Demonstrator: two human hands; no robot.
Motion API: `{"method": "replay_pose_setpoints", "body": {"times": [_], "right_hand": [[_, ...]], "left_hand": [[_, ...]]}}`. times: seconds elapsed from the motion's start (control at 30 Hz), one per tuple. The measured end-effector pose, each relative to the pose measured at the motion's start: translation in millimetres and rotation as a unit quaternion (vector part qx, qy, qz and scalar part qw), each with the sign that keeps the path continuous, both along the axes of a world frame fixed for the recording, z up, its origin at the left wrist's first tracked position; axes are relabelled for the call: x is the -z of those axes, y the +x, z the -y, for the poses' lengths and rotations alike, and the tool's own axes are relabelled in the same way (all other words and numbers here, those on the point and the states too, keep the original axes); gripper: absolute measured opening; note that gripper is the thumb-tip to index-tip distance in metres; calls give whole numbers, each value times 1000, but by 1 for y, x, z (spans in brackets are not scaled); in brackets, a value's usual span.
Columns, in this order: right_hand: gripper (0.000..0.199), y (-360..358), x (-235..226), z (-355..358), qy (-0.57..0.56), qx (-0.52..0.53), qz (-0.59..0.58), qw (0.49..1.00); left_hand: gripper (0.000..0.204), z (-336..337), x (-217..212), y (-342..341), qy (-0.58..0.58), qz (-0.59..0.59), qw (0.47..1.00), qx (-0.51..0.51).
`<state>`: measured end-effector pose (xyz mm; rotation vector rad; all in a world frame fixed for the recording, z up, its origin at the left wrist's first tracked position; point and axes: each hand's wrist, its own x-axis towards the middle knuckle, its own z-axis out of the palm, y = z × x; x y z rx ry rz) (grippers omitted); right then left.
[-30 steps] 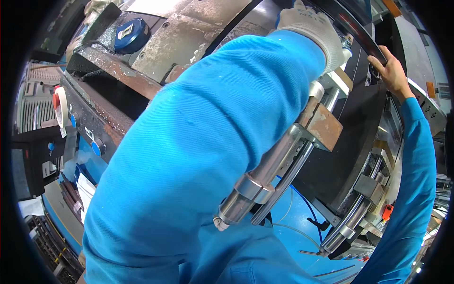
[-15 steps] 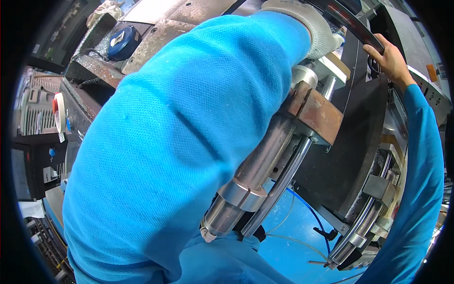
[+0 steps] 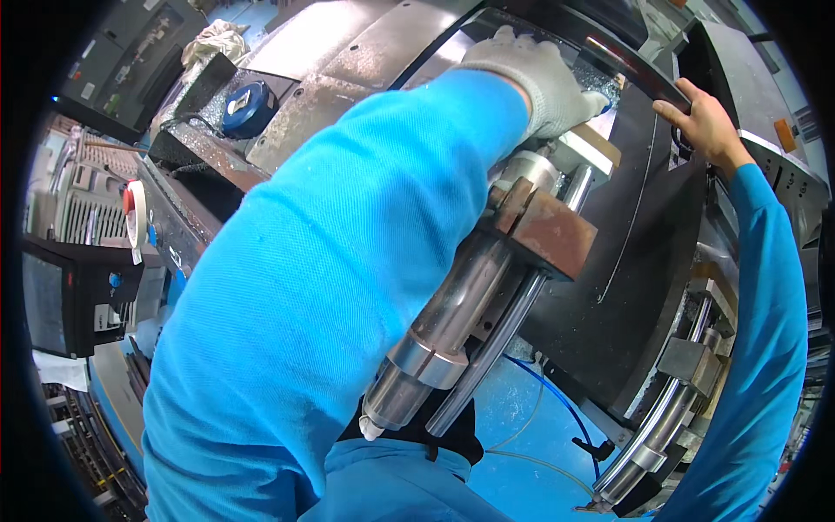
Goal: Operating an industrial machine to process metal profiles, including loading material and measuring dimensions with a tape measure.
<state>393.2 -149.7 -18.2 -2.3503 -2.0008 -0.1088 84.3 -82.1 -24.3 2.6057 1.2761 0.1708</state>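
My left hand, in a white knit glove, reaches far up over a big machine and presses on its top by a steel tie bar with a rusty block; whether it grips anything is hidden. My blue left sleeve fills the middle of the view. My bare right hand curls over the upper edge of a large black steel plate at the right.
A blue round cap lies on the grey machine body at upper left, near a crumpled rag. A red and white tape roll hangs at the left above a dark control box. Blue floor with thin hoses lies below.
The view has shifted so the machine and tie bar sit lower and closer. My left arm stays stretched over the top; my right hand stays on the black plate's edge.
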Motion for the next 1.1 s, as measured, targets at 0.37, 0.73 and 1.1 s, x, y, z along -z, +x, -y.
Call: {"method": "replay_pose_setpoints", "body": {"times": [0.37,0.73,1.1], "right_hand": [[59,-14,-8,6,-9,21,-26,999],[64,-23,-13,3,-31,41,36,998],[54,-20,-14,8,-47,58,98,992]], "left_hand": [[86,-1,10,5,43,-10,999,-4],[82,0,0,-3,32,-15,999,8],[51,16,-31,54,127,93,975,154]]}}
